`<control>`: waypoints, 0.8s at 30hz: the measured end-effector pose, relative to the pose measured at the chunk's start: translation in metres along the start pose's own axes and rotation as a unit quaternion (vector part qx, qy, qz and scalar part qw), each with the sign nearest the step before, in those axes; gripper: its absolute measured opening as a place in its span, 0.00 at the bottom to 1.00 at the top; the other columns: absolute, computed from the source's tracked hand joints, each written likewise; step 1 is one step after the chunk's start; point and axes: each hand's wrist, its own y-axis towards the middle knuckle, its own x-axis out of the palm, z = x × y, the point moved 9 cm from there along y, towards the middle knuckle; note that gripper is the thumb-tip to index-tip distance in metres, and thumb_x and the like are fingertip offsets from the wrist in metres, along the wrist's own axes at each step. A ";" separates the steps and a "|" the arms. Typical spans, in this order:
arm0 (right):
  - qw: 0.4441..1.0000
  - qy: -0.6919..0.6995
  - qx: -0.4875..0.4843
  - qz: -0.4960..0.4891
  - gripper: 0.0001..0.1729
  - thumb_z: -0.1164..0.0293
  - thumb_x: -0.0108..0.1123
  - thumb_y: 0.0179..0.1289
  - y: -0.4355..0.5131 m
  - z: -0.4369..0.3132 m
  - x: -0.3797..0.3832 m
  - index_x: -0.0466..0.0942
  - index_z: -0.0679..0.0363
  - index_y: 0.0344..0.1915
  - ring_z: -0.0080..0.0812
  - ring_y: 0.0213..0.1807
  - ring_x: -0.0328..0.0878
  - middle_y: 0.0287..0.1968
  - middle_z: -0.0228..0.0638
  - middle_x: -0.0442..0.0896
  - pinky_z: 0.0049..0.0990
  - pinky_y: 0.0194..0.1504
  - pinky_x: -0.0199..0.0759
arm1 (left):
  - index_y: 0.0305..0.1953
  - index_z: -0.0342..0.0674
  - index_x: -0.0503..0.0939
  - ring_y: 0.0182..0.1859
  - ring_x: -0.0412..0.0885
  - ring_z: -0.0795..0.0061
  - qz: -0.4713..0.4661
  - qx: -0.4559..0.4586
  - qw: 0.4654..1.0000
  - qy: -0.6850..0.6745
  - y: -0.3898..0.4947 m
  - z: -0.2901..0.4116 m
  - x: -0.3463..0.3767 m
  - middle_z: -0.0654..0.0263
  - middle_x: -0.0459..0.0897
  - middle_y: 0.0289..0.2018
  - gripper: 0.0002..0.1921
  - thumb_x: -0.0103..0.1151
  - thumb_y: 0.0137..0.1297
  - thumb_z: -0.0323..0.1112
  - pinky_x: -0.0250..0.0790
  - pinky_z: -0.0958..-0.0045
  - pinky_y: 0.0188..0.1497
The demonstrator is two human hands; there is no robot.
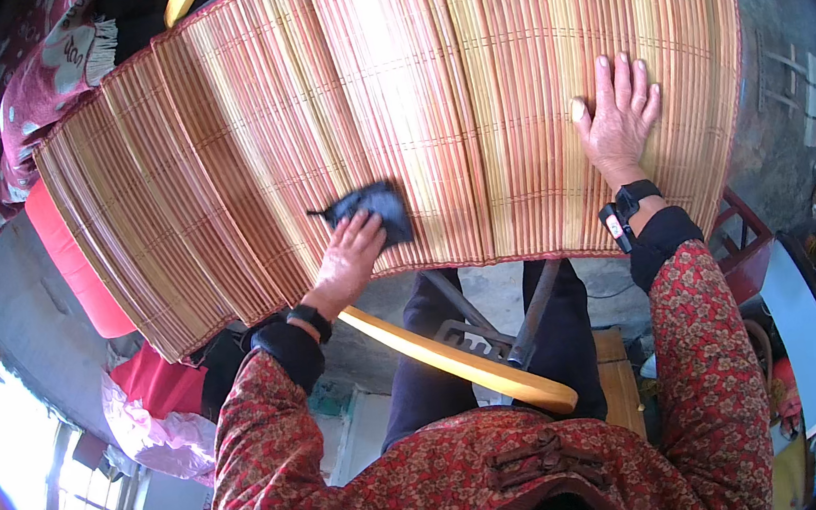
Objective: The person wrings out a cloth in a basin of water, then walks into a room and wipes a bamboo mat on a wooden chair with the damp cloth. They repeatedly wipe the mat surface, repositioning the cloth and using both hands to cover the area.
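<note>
A slatted bamboo or cane mat [510, 92] with dark red edging and stitched rows spreads before me. My left hand [354, 250] presses a dark blue-grey cloth [380, 209] against the mat near its front edge. The cloth is bunched, with one thin corner sticking out to the left, and looks slightly blurred. Flat on the right part of the mat lies my right hand [618, 110], fingers spread and holding nothing. Both wrists wear dark bands.
A curved yellow wooden armrest [457, 359] runs from under the mat towards my waist. Grey metal legs [535, 312] show between my knees. Left are a red cushion [77, 262] and a patterned fringed textile [44, 107]; right, a dark red frame [743, 247] and a light blue panel [802, 331].
</note>
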 end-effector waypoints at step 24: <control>1.000 0.012 -0.001 0.014 0.38 0.46 0.55 0.58 -0.001 0.003 0.005 0.64 0.51 0.65 0.47 0.71 0.46 0.68 0.38 0.59 0.56 0.67 0.34 | 0.57 0.44 0.72 0.70 0.54 0.56 0.190 0.062 0.979 -0.051 0.177 0.077 -0.078 0.59 0.64 0.62 0.23 0.56 0.57 0.29 0.43 0.51 0.71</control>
